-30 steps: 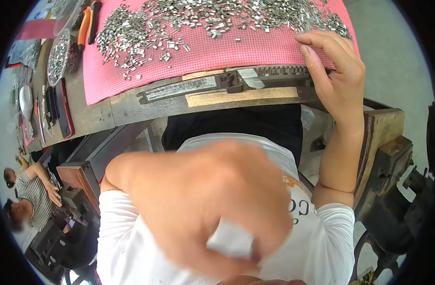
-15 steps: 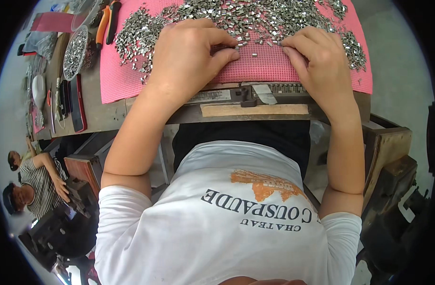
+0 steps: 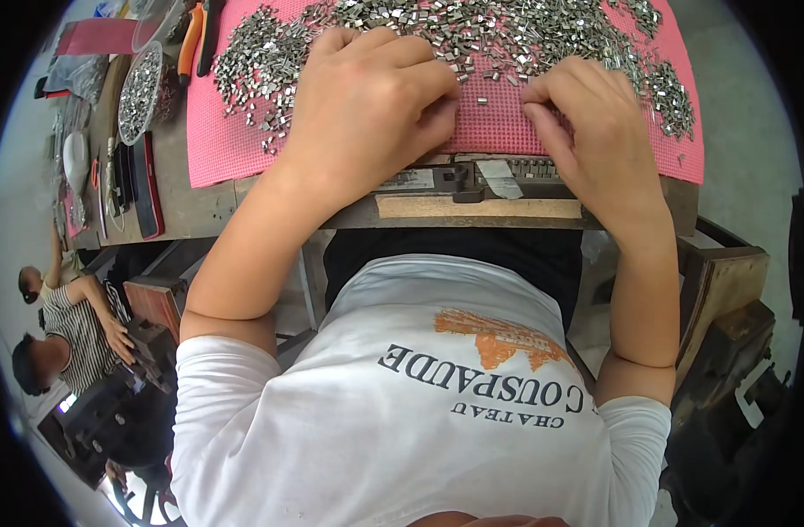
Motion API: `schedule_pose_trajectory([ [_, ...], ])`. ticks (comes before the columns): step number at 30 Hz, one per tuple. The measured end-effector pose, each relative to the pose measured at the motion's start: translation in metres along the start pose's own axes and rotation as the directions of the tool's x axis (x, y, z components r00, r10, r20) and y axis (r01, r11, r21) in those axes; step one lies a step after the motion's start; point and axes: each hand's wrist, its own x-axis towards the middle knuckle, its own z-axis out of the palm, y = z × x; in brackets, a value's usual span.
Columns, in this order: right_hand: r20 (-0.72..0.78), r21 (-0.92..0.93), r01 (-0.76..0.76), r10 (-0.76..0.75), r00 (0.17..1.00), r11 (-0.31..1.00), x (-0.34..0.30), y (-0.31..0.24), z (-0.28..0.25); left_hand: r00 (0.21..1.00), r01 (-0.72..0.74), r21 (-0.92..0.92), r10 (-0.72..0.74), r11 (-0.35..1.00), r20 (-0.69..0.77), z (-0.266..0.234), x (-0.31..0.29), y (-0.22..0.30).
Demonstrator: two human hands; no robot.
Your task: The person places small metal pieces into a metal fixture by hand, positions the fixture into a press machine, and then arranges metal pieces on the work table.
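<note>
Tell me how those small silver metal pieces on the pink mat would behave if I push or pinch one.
The small metal pieces look blocky and flat-sided, so they would probably slide or tumble, not roll. The pink mat looks textured, likely slowing them. Each seems tiny against the left hand and right hand, so probably light and fiddly to pinch singly.

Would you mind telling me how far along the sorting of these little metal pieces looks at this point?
Done: a row of pieces seems loaded in the dark metal rail at the bench edge, and a clear bowl holds more. In hand: the left hand and right hand rest on the pink mat, fingertips at loose pieces. Left: most small metal pieces lie scattered.
</note>
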Motion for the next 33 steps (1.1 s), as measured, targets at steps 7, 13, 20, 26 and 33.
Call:
schedule_pose_trajectory([
  [7, -0.017, 0.076, 0.038, -0.037, 0.999, 0.996, 0.005, -0.004, 0.003, 0.958, 0.206, -0.239, -0.146, 0.949, 0.248, -0.013, -0.008, 0.009],
  [13, -0.109, 0.034, 0.064, -0.060, 0.992, 0.997, 0.019, -0.004, 0.016, 0.950, 0.281, -0.365, -0.203, 0.887, 0.237, -0.009, -0.012, 0.014],
  [20, -0.022, -0.106, 0.107, -0.110, 0.994, 0.989, 0.030, -0.011, 0.017, 0.953, 0.294, -0.328, -0.249, 0.897, 0.173, -0.001, -0.014, 0.019],
  [26, 0.005, 0.161, -0.056, 0.056, 0.998, 0.985, 0.027, -0.003, 0.016, 0.960, 0.280, -0.246, -0.269, 0.928, 0.079, 0.002, -0.015, 0.021],
  [33, 0.040, 0.135, -0.138, 0.134, 0.990, 0.981, 0.021, -0.010, 0.008, 0.965, 0.261, -0.219, -0.263, 0.940, 0.021, 0.006, -0.022, 0.022],
])
